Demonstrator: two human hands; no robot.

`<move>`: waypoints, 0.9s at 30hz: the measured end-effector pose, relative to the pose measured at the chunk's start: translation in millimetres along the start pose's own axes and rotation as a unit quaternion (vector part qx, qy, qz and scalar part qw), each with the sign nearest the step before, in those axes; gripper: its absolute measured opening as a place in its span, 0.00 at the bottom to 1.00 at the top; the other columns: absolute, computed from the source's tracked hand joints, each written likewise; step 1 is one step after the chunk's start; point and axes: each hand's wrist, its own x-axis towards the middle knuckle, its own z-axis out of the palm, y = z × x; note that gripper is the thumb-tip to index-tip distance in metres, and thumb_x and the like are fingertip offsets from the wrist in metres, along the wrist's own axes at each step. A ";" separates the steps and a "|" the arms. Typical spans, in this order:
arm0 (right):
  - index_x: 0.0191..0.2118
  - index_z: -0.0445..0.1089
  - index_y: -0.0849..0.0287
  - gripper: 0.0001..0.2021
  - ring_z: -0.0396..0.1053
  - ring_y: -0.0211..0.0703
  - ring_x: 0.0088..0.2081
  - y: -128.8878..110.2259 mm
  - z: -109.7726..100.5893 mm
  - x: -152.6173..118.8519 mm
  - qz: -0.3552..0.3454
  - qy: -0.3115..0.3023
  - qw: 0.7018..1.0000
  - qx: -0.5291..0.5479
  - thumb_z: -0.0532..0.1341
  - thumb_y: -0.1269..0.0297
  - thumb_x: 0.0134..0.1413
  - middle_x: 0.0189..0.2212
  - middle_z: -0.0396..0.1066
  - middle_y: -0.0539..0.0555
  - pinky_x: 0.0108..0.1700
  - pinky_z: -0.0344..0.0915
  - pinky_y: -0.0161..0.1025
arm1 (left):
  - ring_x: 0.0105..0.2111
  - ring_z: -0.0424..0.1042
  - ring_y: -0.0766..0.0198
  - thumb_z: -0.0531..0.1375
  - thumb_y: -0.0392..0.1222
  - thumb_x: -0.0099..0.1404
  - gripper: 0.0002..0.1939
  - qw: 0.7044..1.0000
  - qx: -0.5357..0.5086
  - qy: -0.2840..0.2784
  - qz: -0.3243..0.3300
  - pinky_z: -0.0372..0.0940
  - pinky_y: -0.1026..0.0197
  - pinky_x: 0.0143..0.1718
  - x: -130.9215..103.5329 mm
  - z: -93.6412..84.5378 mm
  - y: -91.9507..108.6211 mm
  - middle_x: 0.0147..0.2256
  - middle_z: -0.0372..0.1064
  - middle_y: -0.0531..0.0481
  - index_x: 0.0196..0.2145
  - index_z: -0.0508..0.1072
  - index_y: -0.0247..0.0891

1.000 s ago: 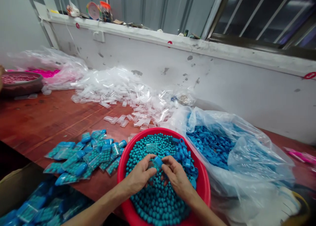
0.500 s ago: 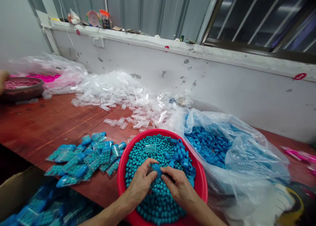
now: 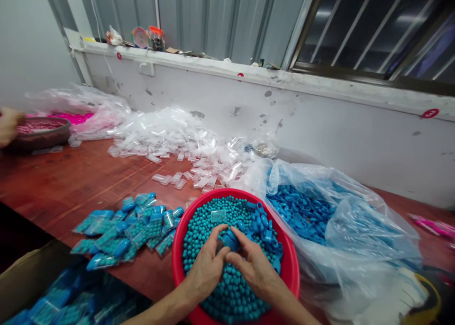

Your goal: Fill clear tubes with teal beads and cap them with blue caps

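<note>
Over a red basin [image 3: 295, 273] my left hand [image 3: 205, 267] and my right hand [image 3: 256, 268] meet at the fingertips. Both are closed around a blue plastic cap [image 3: 231, 242], gripped between thumbs and fingers. The fingers hide its lower part, so I cannot tell whether a clear case is attached. Turquoise beads [image 3: 202, 221] fill the basin around and beneath my hands. A small clear case [image 3: 218, 216] lies on the beads just beyond my left fingers. Loose blue caps [image 3: 263, 223] are heaped at the basin's right inner side.
Filled bead packs [image 3: 124, 228] lie left of the basin, with more in a box [image 3: 53, 296] below the table edge. Clear cases [image 3: 170, 135] are piled behind. A plastic bag [image 3: 355, 221] of blue caps stands right. Another person's hand [image 3: 9, 126] is by a brown bowl [image 3: 46, 138].
My right fingers have moved up and over the blue cap, and both hands now close around it. The whole view has shifted slightly, and the other person's hand shows more at the left.
</note>
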 end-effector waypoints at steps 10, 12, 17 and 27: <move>0.53 0.50 0.66 0.32 0.64 0.52 0.43 0.9 24.5 -5.8 -0.059 0.041 0.970 -0.233 0.60 0.65 0.38 0.45 0.61 0.64 0.42 0.63 0.46 | 0.24 0.58 0.68 0.52 0.40 0.56 0.13 0.999 -0.030 0.010 -0.015 0.55 0.67 0.27 1.9 5.5 6.5 0.23 0.59 0.57 0.40 0.63 0.36; 0.50 0.52 0.66 0.31 0.65 0.52 0.40 1.1 28.0 -6.2 -0.059 0.047 0.965 -0.252 0.60 0.65 0.37 0.42 0.61 0.63 0.39 0.64 0.46 | 0.23 0.57 0.69 0.53 0.39 0.55 0.11 0.999 -0.022 0.023 -0.026 0.54 0.67 0.25 2.7 8.1 6.6 0.21 0.57 0.58 0.38 0.63 0.36; 0.50 0.52 0.68 0.31 0.66 0.50 0.38 3.0 33.3 -8.9 -0.024 0.037 0.967 -0.250 0.61 0.63 0.36 0.41 0.62 0.63 0.37 0.65 0.44 | 0.25 0.59 0.68 0.51 0.37 0.55 0.07 0.998 0.027 0.051 -0.011 0.56 0.66 0.29 3.6 11.9 1.4 0.23 0.59 0.57 0.34 0.64 0.37; 0.54 0.56 0.61 0.20 0.62 0.47 0.48 0.9 -7.0 40.9 -0.048 -0.055 0.932 -0.356 0.51 0.63 0.56 0.46 0.64 0.59 0.49 0.58 0.40 | 0.29 0.66 0.62 0.46 0.47 0.61 0.20 0.934 0.324 0.148 0.014 0.61 0.62 0.33 -5.5 -97.6 21.4 0.28 0.65 0.53 0.49 0.60 0.38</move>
